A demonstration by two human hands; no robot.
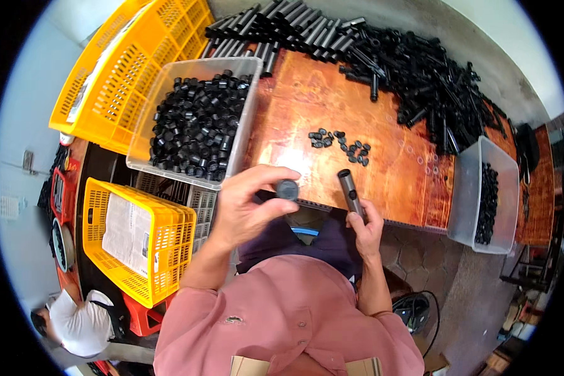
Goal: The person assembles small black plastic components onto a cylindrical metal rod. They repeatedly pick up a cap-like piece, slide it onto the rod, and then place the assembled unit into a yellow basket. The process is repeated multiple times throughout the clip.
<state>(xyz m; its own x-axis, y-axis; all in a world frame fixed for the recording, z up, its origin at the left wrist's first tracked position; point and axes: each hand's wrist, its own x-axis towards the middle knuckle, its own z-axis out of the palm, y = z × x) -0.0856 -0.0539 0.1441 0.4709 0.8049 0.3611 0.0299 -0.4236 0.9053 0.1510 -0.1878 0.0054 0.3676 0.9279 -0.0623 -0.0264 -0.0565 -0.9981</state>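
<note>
Between the thumb and forefinger of my left hand is a round black cap, its flat face turned up. My right hand grips the lower end of a dark metal tube, tilted with its open end toward the far side. An opening shows in the tube's side. Cap and tube are apart, both near the front edge of the wooden table. Beyond them several small black rings lie loose on the tabletop. At the left a clear plastic bin holds a heap of short black caps.
Dark tubes are stacked at the back, beside a pile of black parts. Another clear bin with small black pieces stands right. Yellow crates stand left. A person in white is at the lower left.
</note>
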